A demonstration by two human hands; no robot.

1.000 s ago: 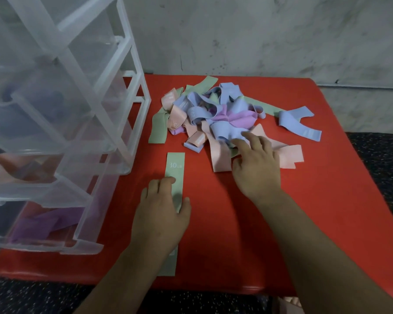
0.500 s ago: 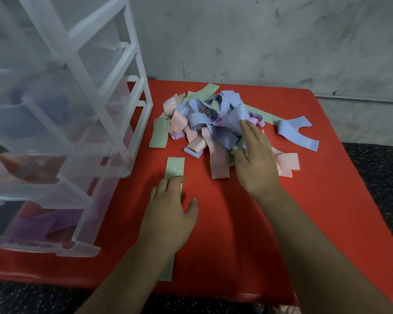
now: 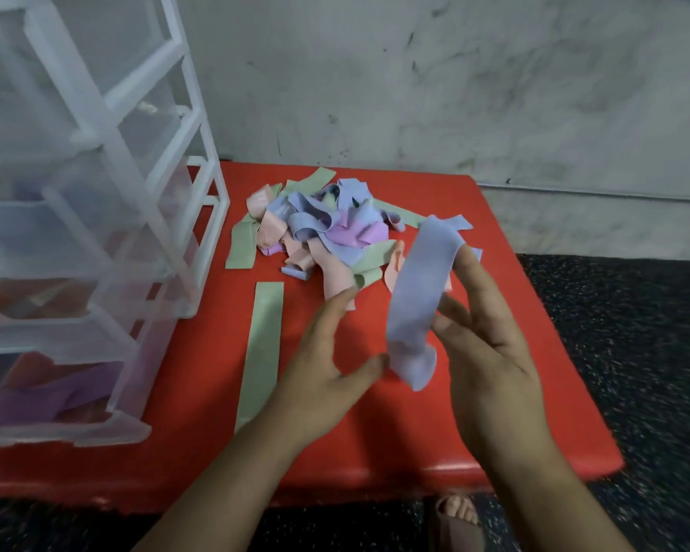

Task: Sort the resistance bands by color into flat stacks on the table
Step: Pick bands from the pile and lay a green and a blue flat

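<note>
- The right hand's fingers (image 3: 471, 272) stood nearly straight and pointed away from the person. A blue band (image 3: 413, 300) was draped over their tips, and the thumb seemed to press its edge against them, though blur made the pinch hard to confirm.
- The right hand (image 3: 490, 352) kept the band lifted clear of the table, probably so it could hang loose and show its colour and any twist before being laid down.
- The left hand (image 3: 323, 368) was spread wide and held nothing. Its thumb sat just beside the band's dangling lower end, and it looked ready to take that end so the strip could be pulled straight.
- The blue band was in the air between the two hands, above the near part of the red table (image 3: 534, 412) and touching no other band.
- A single green band (image 3: 261, 344) lay flat and straight to the left of the hands, well apart from the rest. It read as the start of a green stack, with bare table to its right where a blue stack could go.
- The unsorted pile (image 3: 319, 229) lay tangled at the far side of the table, with pink, purple, blue and green bands curled over one another. Most of the sorting was yet to be done.
- A clear plastic drawer unit (image 3: 96, 233) stood on the table's left side, with purple and pinkish bands showing dimly in its lower drawers.
</note>
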